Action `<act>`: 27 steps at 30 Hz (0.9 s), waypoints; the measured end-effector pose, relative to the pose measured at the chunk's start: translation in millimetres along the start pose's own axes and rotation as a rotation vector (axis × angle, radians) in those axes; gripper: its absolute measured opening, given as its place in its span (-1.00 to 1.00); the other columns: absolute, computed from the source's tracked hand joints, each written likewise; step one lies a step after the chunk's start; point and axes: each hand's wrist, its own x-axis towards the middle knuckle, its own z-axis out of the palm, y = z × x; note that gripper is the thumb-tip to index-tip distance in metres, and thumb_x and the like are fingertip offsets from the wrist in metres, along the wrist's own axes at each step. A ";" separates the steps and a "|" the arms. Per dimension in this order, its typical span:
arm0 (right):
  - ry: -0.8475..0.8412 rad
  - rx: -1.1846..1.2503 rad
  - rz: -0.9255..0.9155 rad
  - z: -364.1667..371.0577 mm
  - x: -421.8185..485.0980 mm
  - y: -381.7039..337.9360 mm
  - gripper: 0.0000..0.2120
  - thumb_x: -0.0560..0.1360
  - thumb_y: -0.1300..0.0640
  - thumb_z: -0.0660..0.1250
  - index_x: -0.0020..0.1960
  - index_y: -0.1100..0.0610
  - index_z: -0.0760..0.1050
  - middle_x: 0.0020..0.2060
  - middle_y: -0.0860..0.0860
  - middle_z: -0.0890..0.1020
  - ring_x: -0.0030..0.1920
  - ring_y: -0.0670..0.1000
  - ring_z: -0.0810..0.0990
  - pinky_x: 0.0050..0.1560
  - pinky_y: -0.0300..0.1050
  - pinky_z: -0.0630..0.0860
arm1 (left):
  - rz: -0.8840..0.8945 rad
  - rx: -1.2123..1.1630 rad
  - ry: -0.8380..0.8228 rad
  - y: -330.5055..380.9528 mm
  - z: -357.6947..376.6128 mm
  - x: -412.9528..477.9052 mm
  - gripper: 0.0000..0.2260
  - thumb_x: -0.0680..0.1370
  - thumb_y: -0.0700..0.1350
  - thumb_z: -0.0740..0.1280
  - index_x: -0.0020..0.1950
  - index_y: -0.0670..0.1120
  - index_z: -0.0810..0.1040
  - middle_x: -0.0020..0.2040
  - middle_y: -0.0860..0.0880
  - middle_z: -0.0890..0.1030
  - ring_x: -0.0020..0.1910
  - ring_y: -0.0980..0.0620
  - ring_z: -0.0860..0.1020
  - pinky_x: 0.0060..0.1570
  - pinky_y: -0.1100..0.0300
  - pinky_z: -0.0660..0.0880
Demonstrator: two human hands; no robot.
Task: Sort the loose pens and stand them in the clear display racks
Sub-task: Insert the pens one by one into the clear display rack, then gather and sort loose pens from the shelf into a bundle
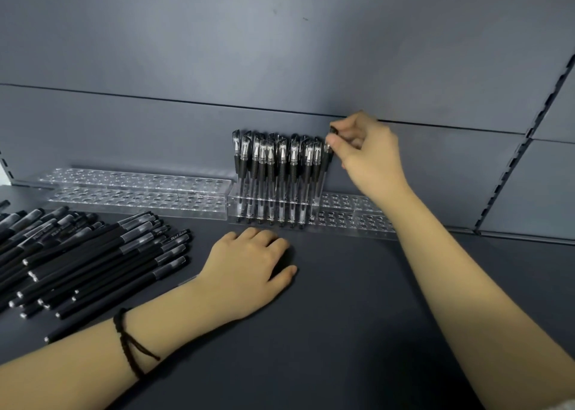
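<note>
Several black-capped clear pens (281, 167) stand upright in the left part of a clear rack (348, 220) at the back of the dark shelf. My right hand (365, 151) pinches the cap end of one more pen (326, 161) at the right end of that row; its lower end is among the rack holes. My left hand (249, 263) rests knuckles-up on the shelf in front of the rack, fingers curled under, holding nothing that I can see. A pile of loose black pens (90, 254) lies at the left.
Two long clear racks (137, 192) with bare holes sit at the back left, one behind the other. A grey back panel (280, 67) rises behind the racks, and a slotted upright (510, 173) runs down at the right. The dark shelf surface (342, 316) stretches toward me.
</note>
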 end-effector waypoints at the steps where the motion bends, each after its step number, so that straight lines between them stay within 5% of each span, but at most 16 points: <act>1: -0.051 -0.068 0.013 2.4 -1.8 2.7 -0.90 0.52 0.15 0.38 -0.04 -0.03 0.51 -0.19 -0.15 0.58 -0.20 -0.15 0.55 -0.02 -0.05 0.59 | 0.000 0.006 0.002 0.3 -0.2 0.4 -0.27 0.43 0.31 -0.28 0.36 0.08 0.43 0.32 0.06 0.51 0.28 -0.01 0.46 0.16 0.04 0.40; 5: -0.101 -0.144 0.048 7.0 -5.4 7.7 -0.91 0.52 0.09 0.37 0.00 -0.03 0.50 -0.18 -0.20 0.55 -0.20 -0.06 0.56 0.00 0.07 0.60 | -0.014 0.062 -0.038 3.5 -2.3 1.9 -0.29 0.44 0.30 -0.29 0.36 0.07 0.40 0.32 0.05 0.49 0.30 -0.01 0.43 0.16 0.07 0.39; 10: 0.016 -0.166 0.019 3.7 -11.7 -5.4 -0.75 0.52 0.03 0.37 0.18 0.03 0.50 -0.19 -0.13 0.57 -0.21 -0.14 0.50 -0.10 -0.14 0.47 | -0.065 0.103 -0.024 -6.3 -19.6 5.9 -0.60 0.62 0.20 0.03 0.27 0.00 0.44 0.20 -0.02 0.56 0.23 -0.07 0.48 0.20 0.05 0.34; 13: 0.038 -0.187 -0.047 4.0 -23.2 -21.4 -0.88 0.53 0.08 0.33 0.06 0.00 0.53 -0.21 -0.16 0.57 -0.31 -0.17 0.46 -0.16 -0.11 0.49 | -0.085 0.142 0.078 -29.6 -38.2 -0.7 -0.64 0.61 0.17 0.06 0.22 -0.02 0.45 0.16 -0.03 0.58 0.19 -0.08 0.51 0.19 0.04 0.36; 17: -0.182 -0.341 -0.089 14.3 -38.7 -52.9 -0.93 0.52 0.10 0.32 -0.09 -0.02 0.58 -0.21 -0.20 0.59 -0.26 -0.14 0.52 -0.09 -0.03 0.56 | -0.001 0.220 0.141 -70.7 -53.5 -29.8 -0.56 0.56 0.20 -0.02 0.15 0.00 0.50 0.07 0.00 0.61 0.11 -0.07 0.56 0.10 0.07 0.40; 22: -0.613 -0.507 -0.124 69.1 -66.0 -94.3 -0.79 0.47 -0.15 0.29 0.01 -0.11 0.59 -0.10 -0.23 0.62 -0.07 -0.16 0.58 0.02 0.03 0.57 | -0.047 0.226 0.114 -142.4 -56.0 -74.9 -0.54 0.46 0.20 0.03 -0.07 -0.04 0.61 -0.19 -0.04 0.64 -0.12 -0.13 0.62 -0.08 0.03 0.51; 27: -0.672 -0.529 -0.132 132.7 -88.4 -132.3 -0.81 0.52 -0.13 0.30 0.08 -0.12 0.57 0.00 -0.21 0.62 0.02 -0.16 0.54 0.07 0.00 0.53 | -0.104 0.200 0.083 -212.9 -68.7 -108.8 -0.46 0.46 0.24 -0.07 0.02 -0.02 0.59 -0.09 -0.01 0.66 -0.02 -0.10 0.61 -0.04 0.05 0.47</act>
